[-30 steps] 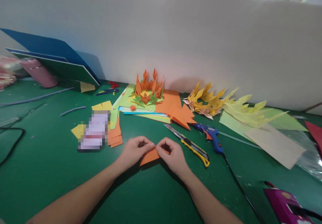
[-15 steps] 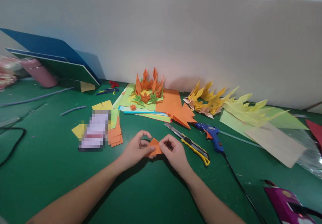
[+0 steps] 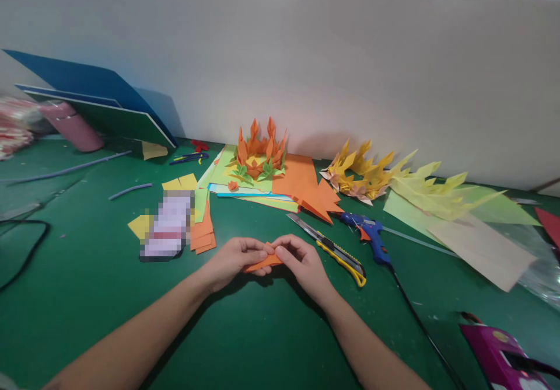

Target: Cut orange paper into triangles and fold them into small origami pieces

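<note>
A small folded piece of orange paper [image 3: 262, 263] is held just above the green table, between both hands. My left hand [image 3: 243, 259] pinches its left part, thumb on top and fingers beneath. On the other end, my right hand [image 3: 301, 263] grips the paper's edge between thumb and forefinger. Part of the paper is hidden behind the fingers. To the right of my right hand lies a utility knife [image 3: 335, 253] with a yellow handle and its blade out. Orange paper pieces [image 3: 202, 235] are stacked left of my left hand.
An orange paper crown [image 3: 261, 153] stands on coloured sheets at the back, with a yellow paper crown [image 3: 361, 174] to its right. A blue glue gun [image 3: 371, 238] trails a black cord. A blurred phone-like object [image 3: 168, 223] and a pink bottle [image 3: 74, 127] are on the left.
The orange paper has gone from a wider, pointed shape to a narrow folded strip. My left fingers have closed in, bringing both hands' fingertips together on it.
</note>
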Tool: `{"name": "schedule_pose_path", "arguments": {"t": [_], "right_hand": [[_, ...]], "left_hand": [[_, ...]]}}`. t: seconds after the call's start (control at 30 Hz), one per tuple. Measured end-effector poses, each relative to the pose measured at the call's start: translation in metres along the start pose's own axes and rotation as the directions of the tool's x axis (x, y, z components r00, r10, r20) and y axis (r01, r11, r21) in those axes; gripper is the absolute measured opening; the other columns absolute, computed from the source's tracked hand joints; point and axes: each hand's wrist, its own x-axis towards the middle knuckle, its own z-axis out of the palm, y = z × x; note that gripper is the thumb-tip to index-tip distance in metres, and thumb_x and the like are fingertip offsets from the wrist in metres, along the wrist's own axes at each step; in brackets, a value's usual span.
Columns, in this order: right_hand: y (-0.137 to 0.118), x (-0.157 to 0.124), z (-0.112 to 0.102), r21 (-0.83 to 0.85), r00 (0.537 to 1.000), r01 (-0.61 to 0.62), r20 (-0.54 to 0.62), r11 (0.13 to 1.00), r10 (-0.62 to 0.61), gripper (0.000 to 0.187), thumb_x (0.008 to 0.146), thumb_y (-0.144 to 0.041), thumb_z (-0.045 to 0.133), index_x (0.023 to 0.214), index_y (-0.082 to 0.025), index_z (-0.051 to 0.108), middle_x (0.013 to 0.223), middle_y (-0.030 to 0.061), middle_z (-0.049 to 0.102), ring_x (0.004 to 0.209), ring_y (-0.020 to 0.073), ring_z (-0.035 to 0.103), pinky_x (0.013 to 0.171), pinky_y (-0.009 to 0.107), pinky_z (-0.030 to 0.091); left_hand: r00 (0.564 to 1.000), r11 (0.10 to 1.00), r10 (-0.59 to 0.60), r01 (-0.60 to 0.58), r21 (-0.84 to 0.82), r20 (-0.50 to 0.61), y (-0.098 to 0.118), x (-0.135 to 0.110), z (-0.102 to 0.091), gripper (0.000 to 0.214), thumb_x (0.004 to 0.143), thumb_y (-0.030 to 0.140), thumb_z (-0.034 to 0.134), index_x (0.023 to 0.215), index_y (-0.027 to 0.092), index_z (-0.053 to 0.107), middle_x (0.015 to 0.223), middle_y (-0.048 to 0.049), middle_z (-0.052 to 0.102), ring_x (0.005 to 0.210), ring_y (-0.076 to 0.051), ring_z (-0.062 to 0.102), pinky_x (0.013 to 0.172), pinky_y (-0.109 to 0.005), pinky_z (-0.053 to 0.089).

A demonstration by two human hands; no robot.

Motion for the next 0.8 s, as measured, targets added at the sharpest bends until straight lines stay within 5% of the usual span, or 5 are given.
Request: {"name": "schedule_pose_path", "arguments": {"t": [0.23, 0.43, 0.57, 0.7, 0.8], "right_hand": [[0.0, -0.001, -0.001, -0.078, 0.985, 0.175, 0.019, 0.981, -0.174, 0.014, 0.07, -0.031, 0.071, 0.081, -0.022, 0.07, 0.075, 0.0006, 0.054, 0.072, 0.0152, 0.053, 0.068, 0.028, 0.045], [-0.001, -0.001, -0.001, -0.102, 0.976, 0.213, -0.015, 0.972, -0.216, 0.007, 0.074, -0.027, 0.066, 0.073, -0.021, 0.07, 0.074, 0.0013, 0.055, 0.072, 0.0155, 0.055, 0.068, 0.028, 0.046], [-0.002, 0.0, -0.001, -0.091, 0.985, 0.111, -0.125, 0.99, -0.122, 0.011, 0.074, -0.029, 0.063, 0.069, -0.019, 0.066, 0.067, 0.0014, 0.062, 0.065, 0.0154, 0.058, 0.066, 0.028, 0.047], [-0.003, 0.0, -0.001, -0.063, 0.989, 0.017, -0.146, 0.998, -0.026, 0.016, 0.071, -0.034, 0.064, 0.068, -0.018, 0.064, 0.065, 0.0019, 0.065, 0.062, 0.016, 0.058, 0.063, 0.028, 0.047], [-0.004, 0.0, 0.0, -0.063, 0.995, -0.007, -0.102, 0.998, 0.0, 0.018, 0.07, -0.035, 0.064, 0.067, -0.017, 0.064, 0.064, 0.0019, 0.065, 0.06, 0.0156, 0.058, 0.061, 0.027, 0.047]], "left_hand": [[0.985, 0.965, -0.171, 0.167, -0.2, -0.002, 0.007, -0.001, -0.005, 0.009, 0.076, 0.016, 0.07, 0.077, 0.007, 0.072, 0.068, -0.0083, 0.071, 0.054, -0.007, 0.064, 0.056, -0.012, 0.052], [0.992, 0.985, -0.08, 0.094, -0.146, 0.096, 0.006, -0.003, -0.004, 0.044, 0.072, 0.051, 0.068, 0.081, 0.009, 0.071, 0.07, -0.0084, 0.07, 0.059, -0.011, 0.064, 0.059, -0.019, 0.053], [0.984, 0.991, 0.033, -0.054, 0.121, 0.174, 0.002, -0.004, 0.002, 0.043, 0.055, 0.046, 0.08, 0.078, 0.011, 0.068, 0.068, -0.0042, 0.068, 0.053, -0.01, 0.059, 0.054, -0.021, 0.047], [0.988, 0.881, 0.153, -0.141, 0.452, 0.01, -0.004, -0.002, 0.006, 0.033, 0.068, 0.046, 0.067, 0.065, 0.013, 0.065, 0.042, 0.0049, 0.05, 0.037, -0.007, 0.041, 0.043, -0.02, 0.033], [0.94, 0.758, 0.339, -0.25, 0.603, -0.036, -0.006, -0.001, 0.005, 0.029, 0.072, 0.041, 0.061, 0.065, 0.014, 0.069, 0.052, 0.0005, 0.057, 0.05, -0.011, 0.047, 0.049, -0.021, 0.035]]}}
